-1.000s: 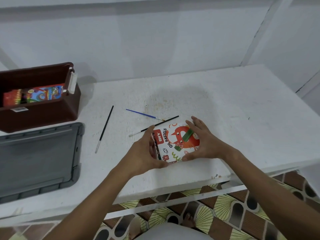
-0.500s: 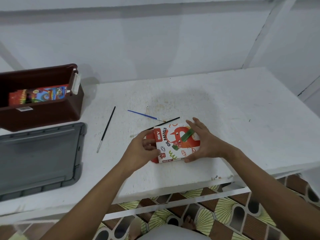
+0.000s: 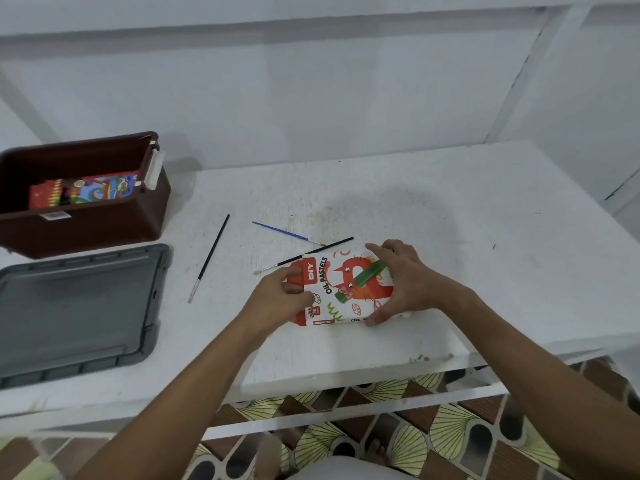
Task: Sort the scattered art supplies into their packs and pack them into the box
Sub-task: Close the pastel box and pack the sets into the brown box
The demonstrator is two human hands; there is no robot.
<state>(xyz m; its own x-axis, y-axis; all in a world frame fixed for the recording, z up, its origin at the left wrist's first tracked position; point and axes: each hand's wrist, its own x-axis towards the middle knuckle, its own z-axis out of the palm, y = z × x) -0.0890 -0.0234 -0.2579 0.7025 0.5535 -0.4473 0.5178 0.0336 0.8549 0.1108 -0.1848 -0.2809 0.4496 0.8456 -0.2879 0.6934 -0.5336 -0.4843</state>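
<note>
A white and red oil pastels pack lies flat on the white table, near its front edge. My right hand grips the pack's right end, thumb at the near side and fingers over the top. My left hand pinches the red flap at the pack's left end. Three thin paintbrushes lie just behind and left: a black one, a blue one and a black one partly behind the pack. The brown box stands at the back left with a colourful pack inside.
A grey lid lies flat in front of the brown box at the left. A white wall rises behind the table. Patterned floor tiles show below the table's front edge.
My left hand has shifted from cupping the pack's left end to pinching its red flap. The pack has settled flatter on the table. The right hand stays on the right end.
</note>
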